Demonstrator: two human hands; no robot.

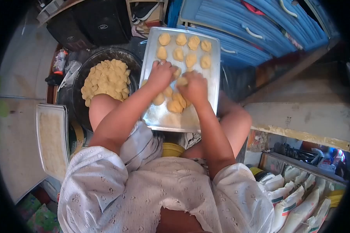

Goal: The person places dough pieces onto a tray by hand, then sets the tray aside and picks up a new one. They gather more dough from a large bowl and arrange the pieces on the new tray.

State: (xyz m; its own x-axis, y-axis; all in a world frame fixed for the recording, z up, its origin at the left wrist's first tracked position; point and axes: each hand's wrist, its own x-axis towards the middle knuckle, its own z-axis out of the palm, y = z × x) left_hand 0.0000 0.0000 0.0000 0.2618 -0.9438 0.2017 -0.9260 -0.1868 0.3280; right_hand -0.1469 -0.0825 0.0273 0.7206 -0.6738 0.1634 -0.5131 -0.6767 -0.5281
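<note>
The right hand (194, 86) grips a dough ball (181, 81) at a dough-dotted tray (155, 119), the left hand's (162, 73) hold unclear, dough-heaped basin (78, 103) at left, blue drawers (221, 19) far right.

Big blue drawer unit (221, 24) with curved white handles (254, 32) up top, and a dark shoe (147, 11) tucked in a wooden shelf (165, 14) to the left of it. Further left there's a couple of black boxy things (114, 17) with oval badges. Bottom right's got a bunch of white packets (293, 202), bottom left some green patterned fabric (44, 220)
</note>
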